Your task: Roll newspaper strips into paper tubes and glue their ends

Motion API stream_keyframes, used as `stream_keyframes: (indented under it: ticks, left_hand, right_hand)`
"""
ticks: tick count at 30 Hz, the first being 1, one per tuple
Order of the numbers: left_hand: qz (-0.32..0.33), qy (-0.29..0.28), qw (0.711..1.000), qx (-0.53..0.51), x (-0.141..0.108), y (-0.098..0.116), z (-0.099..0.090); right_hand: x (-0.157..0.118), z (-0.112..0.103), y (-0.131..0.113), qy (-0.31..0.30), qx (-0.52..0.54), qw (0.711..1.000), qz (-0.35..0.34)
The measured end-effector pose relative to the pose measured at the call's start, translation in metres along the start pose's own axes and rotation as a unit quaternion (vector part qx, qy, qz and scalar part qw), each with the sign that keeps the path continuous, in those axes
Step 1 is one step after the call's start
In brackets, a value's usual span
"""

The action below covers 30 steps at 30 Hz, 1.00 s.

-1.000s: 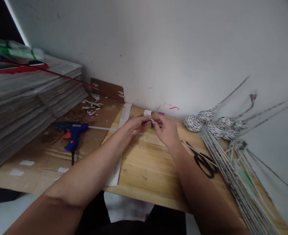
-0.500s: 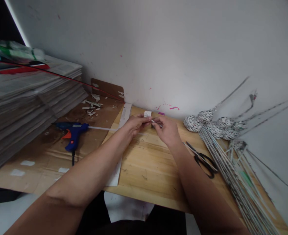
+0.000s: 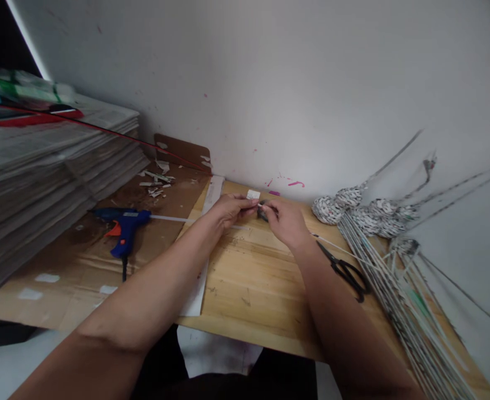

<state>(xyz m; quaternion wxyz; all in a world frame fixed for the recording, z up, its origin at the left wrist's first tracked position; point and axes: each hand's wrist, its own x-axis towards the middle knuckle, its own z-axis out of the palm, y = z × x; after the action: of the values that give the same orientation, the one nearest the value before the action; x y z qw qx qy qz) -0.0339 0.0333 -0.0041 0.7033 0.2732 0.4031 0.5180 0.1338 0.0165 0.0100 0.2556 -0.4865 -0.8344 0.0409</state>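
My left hand (image 3: 232,210) and my right hand (image 3: 284,220) meet above the wooden board (image 3: 253,283), fingertips pinched close together. Between them is a small, thin whitish piece, like the end of a paper strip. A small printed paper piece (image 3: 253,194) shows just beyond my left fingertips. Something dark and rounded, partly hidden, sits behind my right fingers. From beside my right wrist a thin paper stick (image 3: 340,248) runs out to the right, passing over the black scissors (image 3: 347,273).
On cardboard (image 3: 74,278) at the left lies a blue glue gun (image 3: 129,222), with paper scraps (image 3: 157,182) behind it. Newspapers (image 3: 61,161) are stacked far left. Woven paper balls (image 3: 328,210) and long paper sticks (image 3: 399,311) lie at the right.
The thin stick by my right wrist has swung farther right, across the scissors. My fingertips have shifted slightly, and the printed paper piece looks flatter.
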Motion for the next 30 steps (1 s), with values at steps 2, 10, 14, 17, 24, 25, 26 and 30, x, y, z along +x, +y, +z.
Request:
stream_keyframes:
  ticks: [2,10,14,17,24,25,26,30]
  left_hand:
    - [-0.003,0.0,1.0,0.0,-0.0007,0.0007,0.0003]
    - [-0.004,-0.008,1.0,-0.013,-0.0005,0.0025,0.0006]
    - [-0.005,-0.009,1.0,-0.015,-0.0002,0.0016,0.001]
    - [-0.01,-0.011,1.0,-0.014,0.0,0.0004,0.0012]
    - [-0.018,-0.011,1.0,-0.02,0.0019,-0.0029,0.0003]
    - [-0.019,-0.011,1.0,-0.021,0.002,-0.0033,0.0002]
    - [-0.02,-0.011,0.999,-0.021,0.0021,-0.0037,0.0001]
    - [-0.027,-0.015,0.999,-0.027,0.0017,-0.0045,0.0004]
  right_hand:
    - [-0.0006,0.0002,0.0003,0.015,0.027,1.0,-0.003]
    - [-0.0003,-0.0002,-0.0007,0.022,0.001,1.0,-0.013]
    - [-0.0006,0.0005,-0.002,0.031,0.01,0.999,-0.018]
    - [-0.0009,0.001,-0.0017,0.039,0.027,0.999,-0.022]
    - [-0.0005,0.0031,-0.0006,0.004,0.002,1.0,-0.006]
    - [-0.0006,0.0034,-0.0007,0.009,0.014,1.0,-0.008]
    - [-0.0007,0.0037,-0.0007,0.016,0.024,1.0,-0.01]
    - [-0.0008,0.0046,-0.0012,0.016,0.013,1.0,-0.005]
